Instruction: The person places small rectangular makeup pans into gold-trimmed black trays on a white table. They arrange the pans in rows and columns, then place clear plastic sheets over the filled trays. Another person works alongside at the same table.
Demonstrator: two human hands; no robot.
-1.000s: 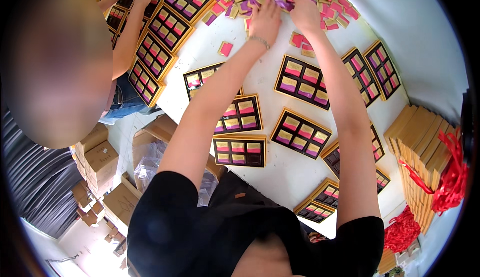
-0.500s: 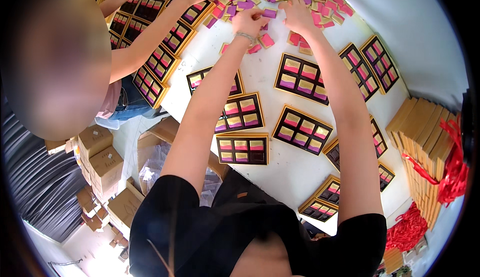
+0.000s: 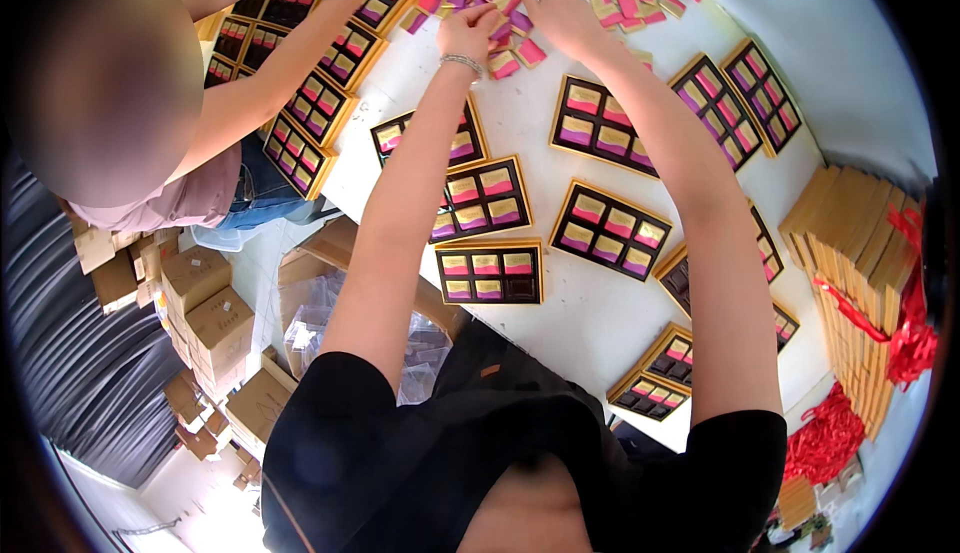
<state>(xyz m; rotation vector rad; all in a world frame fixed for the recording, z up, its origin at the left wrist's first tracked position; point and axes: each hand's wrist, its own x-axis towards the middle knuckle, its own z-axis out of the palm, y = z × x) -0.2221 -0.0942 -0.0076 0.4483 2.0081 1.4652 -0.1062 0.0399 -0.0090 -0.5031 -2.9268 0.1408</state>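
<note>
My left hand (image 3: pixel 467 33), with a bracelet at the wrist, is at the near edge of a heap of small wrapped squares (image 3: pixel 630 1) in pink, purple and gold. Its fingers are pinched together; what they hold, if anything, is hidden. Just to the right, my right hand (image 3: pixel 563 23) reaches over the same heap with fingers bent and drawn together, and I cannot make out anything in them. Under my forearms lie dark six-compartment boxes with gold rims. One full box (image 3: pixel 610 230) holds six squares, while another box (image 3: pixel 490 272) has a bare compartment at its lower right.
At the left, another person's arm (image 3: pixel 255 93) extends over more boxes (image 3: pixel 318 108). Stacked gold-brown boards (image 3: pixel 850 253) and red ribbons (image 3: pixel 825 435) are at the right. An open carton (image 3: pixel 325 248) with clear plastic pieces stands beside the white table (image 3: pixel 540 343).
The view has tilted, so the table's contents sit higher in the picture. Both my hands have shifted left over the heap. The other person's hands have moved toward the top edge.
</note>
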